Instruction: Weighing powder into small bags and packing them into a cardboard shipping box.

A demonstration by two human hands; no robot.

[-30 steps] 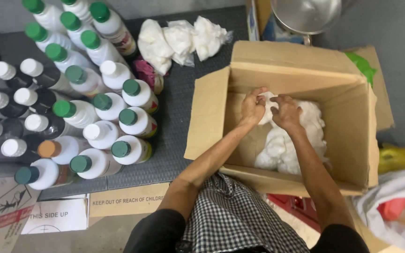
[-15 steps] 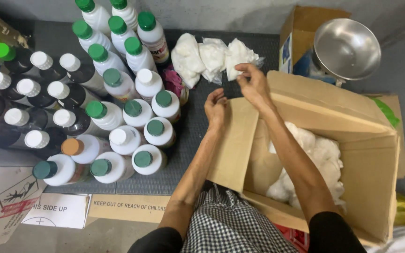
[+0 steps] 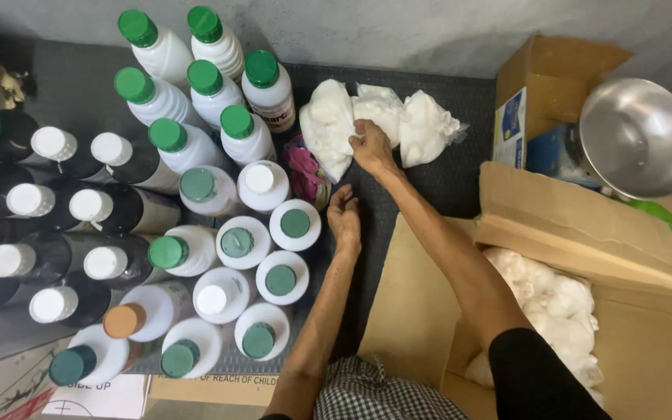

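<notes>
The big cardboard box (image 3: 585,311) stands open to the right of both hands and below them, and white bags lie inside it. To the left of the hands there is a crowd of bottles (image 3: 196,233), white ones with green caps and dark ones with white caps, all standing on the dark mat (image 3: 460,179). A metal bowl (image 3: 635,136) sits on a smaller box far to the right of the grip. Three white plastic bags (image 3: 379,124) lie on the mat at the top. The right hand (image 3: 371,148) rests on the middle bag, fingers closing on its plastic. The left hand (image 3: 344,218) is just below, loosely open, holding nothing, beside the nearest bottle caps.
</notes>
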